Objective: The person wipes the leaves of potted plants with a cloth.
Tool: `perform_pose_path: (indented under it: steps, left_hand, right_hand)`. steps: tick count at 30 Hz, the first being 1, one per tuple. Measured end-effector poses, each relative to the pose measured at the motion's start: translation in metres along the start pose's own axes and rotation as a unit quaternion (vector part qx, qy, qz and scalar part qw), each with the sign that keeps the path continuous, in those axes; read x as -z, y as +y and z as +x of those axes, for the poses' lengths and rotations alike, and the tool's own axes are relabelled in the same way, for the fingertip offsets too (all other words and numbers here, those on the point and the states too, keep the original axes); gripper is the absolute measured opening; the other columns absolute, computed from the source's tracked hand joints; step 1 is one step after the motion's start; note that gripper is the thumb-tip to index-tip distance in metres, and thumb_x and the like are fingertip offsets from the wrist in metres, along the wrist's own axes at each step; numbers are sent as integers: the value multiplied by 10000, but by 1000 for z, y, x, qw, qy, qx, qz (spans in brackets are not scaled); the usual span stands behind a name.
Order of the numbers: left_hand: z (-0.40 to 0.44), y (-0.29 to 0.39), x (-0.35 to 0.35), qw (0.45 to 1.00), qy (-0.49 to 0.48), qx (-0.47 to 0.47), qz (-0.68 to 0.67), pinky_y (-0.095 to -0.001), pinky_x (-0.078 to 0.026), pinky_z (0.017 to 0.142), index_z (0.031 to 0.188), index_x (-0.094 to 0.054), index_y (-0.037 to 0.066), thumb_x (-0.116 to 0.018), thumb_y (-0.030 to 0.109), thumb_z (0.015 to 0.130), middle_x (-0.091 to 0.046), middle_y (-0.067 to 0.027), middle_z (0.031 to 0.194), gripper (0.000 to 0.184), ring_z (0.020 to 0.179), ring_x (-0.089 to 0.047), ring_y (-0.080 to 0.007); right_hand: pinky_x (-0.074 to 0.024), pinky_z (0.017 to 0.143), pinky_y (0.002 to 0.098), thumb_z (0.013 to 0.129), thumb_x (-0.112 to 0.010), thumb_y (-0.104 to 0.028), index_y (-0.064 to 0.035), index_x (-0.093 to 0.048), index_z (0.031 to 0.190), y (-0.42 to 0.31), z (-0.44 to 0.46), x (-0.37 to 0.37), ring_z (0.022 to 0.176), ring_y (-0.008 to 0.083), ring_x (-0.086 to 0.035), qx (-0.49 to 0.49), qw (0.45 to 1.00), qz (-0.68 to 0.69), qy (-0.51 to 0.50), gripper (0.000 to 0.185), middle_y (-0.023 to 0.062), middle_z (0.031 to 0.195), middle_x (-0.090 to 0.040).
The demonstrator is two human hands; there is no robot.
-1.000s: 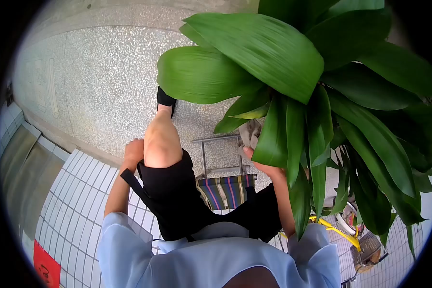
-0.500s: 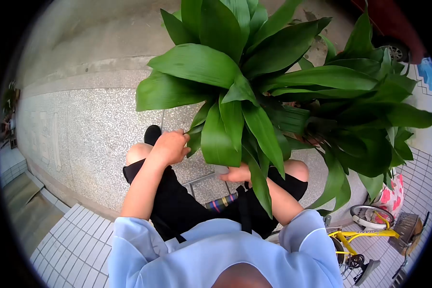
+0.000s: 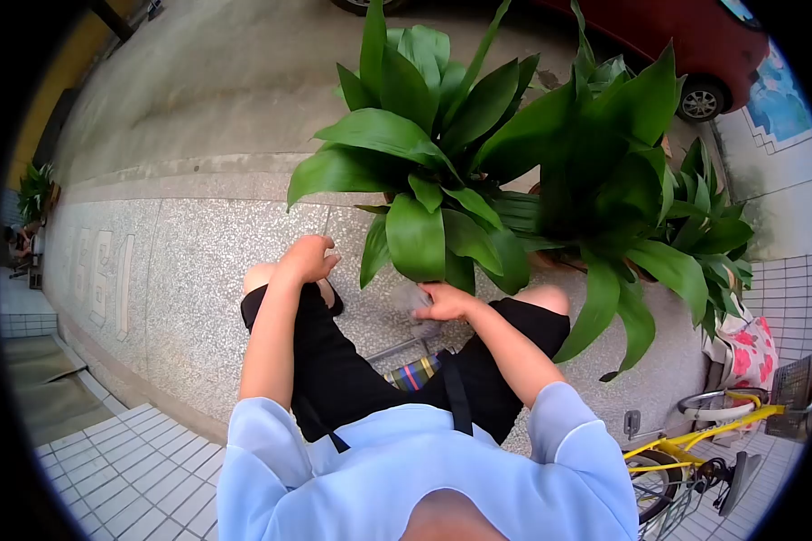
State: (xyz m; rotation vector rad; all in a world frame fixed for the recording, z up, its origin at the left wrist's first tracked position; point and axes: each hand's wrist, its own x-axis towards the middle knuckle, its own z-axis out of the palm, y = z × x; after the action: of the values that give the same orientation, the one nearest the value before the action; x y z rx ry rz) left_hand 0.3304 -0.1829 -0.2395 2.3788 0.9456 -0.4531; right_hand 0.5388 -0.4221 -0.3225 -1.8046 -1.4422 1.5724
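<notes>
My left hand (image 3: 309,259) is over my left knee, with its fingers loosely bent and apart and nothing visible in them. A blurred grey cloth (image 3: 408,296) hangs from my right hand (image 3: 446,301), whose fingers are closed on it just below the leaves. In front of both hands stands a broad-leaved green plant (image 3: 417,236); neither hand appears to touch its leaves. Between my knees is a small folding stool (image 3: 413,371) with a striped fabric seat.
More leafy plants (image 3: 622,180) stand to the right. A yellow bicycle (image 3: 695,442) and a pink-and-white patterned bag (image 3: 751,347) are at the lower right. A red car (image 3: 695,45) is at the upper right. White tiles (image 3: 144,469) cover the lower left.
My left hand rose from beside my knee to a leaf, then came away from it. My right hand with the cloth is now less hidden by leaves. The view has shifted, showing more plants and the car.
</notes>
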Motion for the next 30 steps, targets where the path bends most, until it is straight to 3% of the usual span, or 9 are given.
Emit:
perform_pose_path:
  steps: [4, 7, 9, 11, 16, 20, 24, 28, 30]
  left_hand:
    - [-5, 2, -12, 996, 64, -60, 12, -411, -522, 829, 1097, -663, 17, -684, 321, 813, -690, -204, 974, 416, 925, -654, -371]
    - [-44, 38, -11, 971, -36, -176, -155, -371, -517, 865, 1201, -605, -5, -701, 373, 836, -663, -189, 1107, 534, 1013, -654, -283]
    - [-82, 64, -17, 878, -185, -197, -395, -357, -476, 975, 1313, -531, 20, -715, 194, 856, -607, -134, 1221, 523, 1115, -595, -225]
    - [-117, 93, -12, 896, -124, -272, -329, -382, -422, 1039, 1386, -454, 37, -784, 136, 765, -449, -145, 1390, 711, 1294, -446, -260]
    - [-155, 134, -18, 887, 50, -358, -286, -406, -321, 1108, 1472, -323, 67, -820, 115, 662, -384, -130, 1448, 952, 1355, -357, -284]
    - [-171, 148, -9, 790, -37, -392, -470, -384, -227, 1143, 1505, -217, 24, -809, 101, 629, -426, -153, 1417, 1060, 1336, -385, -250]
    - [-184, 153, -6, 858, -27, -380, -344, -342, -430, 957, 1236, -542, -21, -768, 82, 683, -629, -112, 1081, 606, 1046, -587, -195]
    - [-196, 161, -13, 863, 64, -264, -427, -248, -482, 713, 966, -636, -27, -716, 48, 742, -651, -36, 818, 249, 771, -597, -92]
    - [-200, 167, -6, 861, 119, -222, -442, -217, -451, 650, 953, -635, -27, -693, 18, 753, -635, -14, 797, 213, 719, -558, -57]
  right_hand:
    - [-426, 964, 317, 815, -747, -213, 21, -470, 1328, -7, -17, 3, 1099, 161, -541, 82, 980, 178, 13, 628, 84, 1207, -591]
    - [-439, 948, 307, 821, -733, -152, 8, -471, 1326, -50, -62, 7, 1090, 136, -543, 113, 935, 334, -18, 591, 56, 1199, -582]
    - [-448, 936, 301, 822, -723, -126, 4, -479, 1312, -81, -96, 6, 1073, 126, -549, 150, 917, 369, -19, 563, 49, 1186, -585]
    - [-453, 930, 296, 820, -717, -99, -1, -495, 1286, -103, -122, 5, 1046, 119, -560, 208, 905, 372, -2, 526, 42, 1161, -596]
    - [-422, 588, 305, 744, -699, -107, 7, -566, 854, -145, -171, 7, 638, 145, -493, 287, 949, 93, 91, 207, 70, 715, -568]
    - [-416, 584, 339, 726, -674, -124, 9, -571, 846, -161, -193, 13, 629, 253, -510, 347, 937, 11, 43, 206, 111, 705, -543]
    - [-441, 601, 325, 714, -684, -99, 13, -594, 881, -167, -204, 7, 667, 248, -563, 383, 921, 33, 61, 221, 125, 767, -589]
    - [-465, 646, 315, 699, -723, -104, -3, -618, 918, -157, -214, -3, 709, 232, -584, 300, 892, 3, 337, 263, 110, 798, -606]
    - [-491, 775, 322, 730, -737, -142, -33, -603, 1088, -137, -207, -9, 922, 243, -595, 241, 847, -1, 473, 397, 118, 1042, -600]
